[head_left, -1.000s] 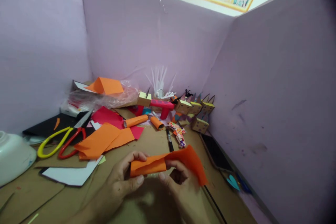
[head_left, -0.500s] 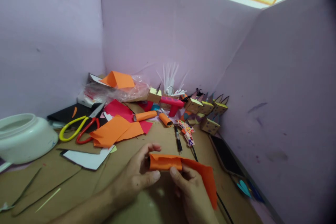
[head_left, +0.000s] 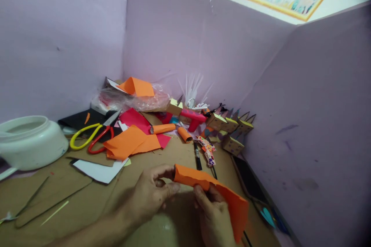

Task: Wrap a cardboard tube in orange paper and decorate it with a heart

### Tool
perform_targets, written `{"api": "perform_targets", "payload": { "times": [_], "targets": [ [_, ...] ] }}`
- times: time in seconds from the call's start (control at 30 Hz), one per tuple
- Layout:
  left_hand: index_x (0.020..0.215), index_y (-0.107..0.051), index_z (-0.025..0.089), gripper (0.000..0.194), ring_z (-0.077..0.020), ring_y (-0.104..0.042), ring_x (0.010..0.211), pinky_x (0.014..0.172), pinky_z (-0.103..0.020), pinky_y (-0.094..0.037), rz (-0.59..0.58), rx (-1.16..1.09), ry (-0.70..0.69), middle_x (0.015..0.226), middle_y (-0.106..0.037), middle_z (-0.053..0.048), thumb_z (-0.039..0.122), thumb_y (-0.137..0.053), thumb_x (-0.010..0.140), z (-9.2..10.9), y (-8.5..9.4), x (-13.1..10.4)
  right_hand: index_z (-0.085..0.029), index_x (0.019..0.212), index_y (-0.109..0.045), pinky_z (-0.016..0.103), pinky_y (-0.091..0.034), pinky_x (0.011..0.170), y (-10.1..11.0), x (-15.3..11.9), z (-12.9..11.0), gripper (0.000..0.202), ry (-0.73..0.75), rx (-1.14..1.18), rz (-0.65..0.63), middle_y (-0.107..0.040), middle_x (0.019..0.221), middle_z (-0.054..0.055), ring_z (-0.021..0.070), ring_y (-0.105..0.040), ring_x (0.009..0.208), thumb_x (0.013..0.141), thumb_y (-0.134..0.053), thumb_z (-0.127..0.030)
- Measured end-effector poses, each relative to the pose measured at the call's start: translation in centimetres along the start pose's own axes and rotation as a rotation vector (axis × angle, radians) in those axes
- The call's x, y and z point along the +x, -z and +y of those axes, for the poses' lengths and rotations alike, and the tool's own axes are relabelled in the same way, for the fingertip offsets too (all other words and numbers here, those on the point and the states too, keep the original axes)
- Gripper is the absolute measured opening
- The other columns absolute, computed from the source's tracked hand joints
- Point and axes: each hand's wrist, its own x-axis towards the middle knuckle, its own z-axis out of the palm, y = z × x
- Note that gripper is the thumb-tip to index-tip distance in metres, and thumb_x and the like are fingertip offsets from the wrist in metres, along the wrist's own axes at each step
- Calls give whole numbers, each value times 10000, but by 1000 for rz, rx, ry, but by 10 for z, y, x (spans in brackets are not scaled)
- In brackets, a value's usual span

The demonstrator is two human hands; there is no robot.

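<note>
An orange sheet of paper is wrapped round a short tube (head_left: 189, 176) held above the table, with its loose end (head_left: 236, 206) hanging down on the right. My right hand (head_left: 214, 214) grips the wrapped paper near its right part, thumb in front and fingers behind. At the tube's left end is my left hand (head_left: 152, 191), its forefinger touching the opening and its thumb just below. How far that finger reaches inside is hidden. Beyond the hands lie two orange paper-covered tubes (head_left: 164, 128) and a black marker (head_left: 197, 156).
Scissors (head_left: 98, 135) with yellow and red handles lie left, beside orange paper sheets (head_left: 127, 142). A white pot (head_left: 34, 142) stands far left. Cardboard figures (head_left: 233, 144) line the back right, near a dark phone-like slab (head_left: 249, 179). Purple walls enclose the table (head_left: 87, 220).
The wrapped tube has shifted right and now tilts down to the right. My left hand has moved to its left end, while the view has turned slightly.
</note>
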Motion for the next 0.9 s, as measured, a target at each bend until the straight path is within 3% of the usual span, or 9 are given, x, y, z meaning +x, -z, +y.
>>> {"api": "perform_targets", "payload": {
  "times": [0.17, 0.3, 0.5, 0.63, 0.7, 0.8, 0.9],
  "targets": [
    [673, -670, 144, 199, -122, -470, 511, 477, -222, -367, 49, 40, -65, 556, -542, -2, 326, -594, 694, 3, 2, -1, -137, 634, -650, 218, -345, 478, -6, -4, -4, 325, 1, -19, 7, -512, 503, -31, 105, -414, 484, 542, -761, -429],
    [491, -618, 163, 213, -119, -442, 516, 509, -219, -335, 106, 127, -188, 501, -516, 8, 277, -601, 669, 6, 4, -3, -151, 537, -616, 224, -374, 488, -10, -6, -9, 315, -35, 22, 35, -517, 489, -26, 117, -442, 498, 488, -773, -420],
    [543, -628, 160, 274, -126, -449, 514, 497, -221, -331, 74, 177, -198, 524, -537, -10, 360, -576, 722, 4, 1, -6, -159, 487, -620, 263, -447, 544, -10, -11, -11, 284, -14, 22, 139, -595, 498, 7, 168, -528, 538, 443, -786, -386],
    [659, -676, 165, 216, -163, -509, 643, 573, -229, -387, -1, 141, -224, 648, -585, -26, 356, -598, 720, 9, 0, -4, -162, 530, -652, 281, -471, 564, -7, -11, -7, 247, 18, -40, 127, -636, 524, 29, 212, -593, 582, 488, -770, -375],
    [641, -677, 166, 201, -176, -518, 668, 590, -238, -395, 37, 159, -238, 659, -591, -30, 339, -601, 709, 11, 0, -4, -160, 584, -676, 291, -481, 602, -7, -11, -4, 223, 33, -51, 124, -670, 573, 42, 229, -621, 625, 511, -759, -355],
    [490, -613, 161, 268, -133, -427, 529, 493, -229, -334, 149, 217, -211, 514, -496, -4, 355, -605, 675, 10, 0, -4, -160, 596, -682, 293, -482, 602, -10, -10, -3, 206, 4, -50, 132, -689, 603, 47, 225, -628, 623, 526, -738, -346],
    [448, -568, 160, 285, -113, -376, 495, 460, -223, -295, 224, 199, -94, 471, -447, 14, 371, -627, 629, 6, 2, -2, -168, 612, -695, 287, -480, 606, -14, -9, -6, 184, -9, -40, 109, -687, 604, 29, 205, -620, 616, 533, -723, -332]
  ]
}}
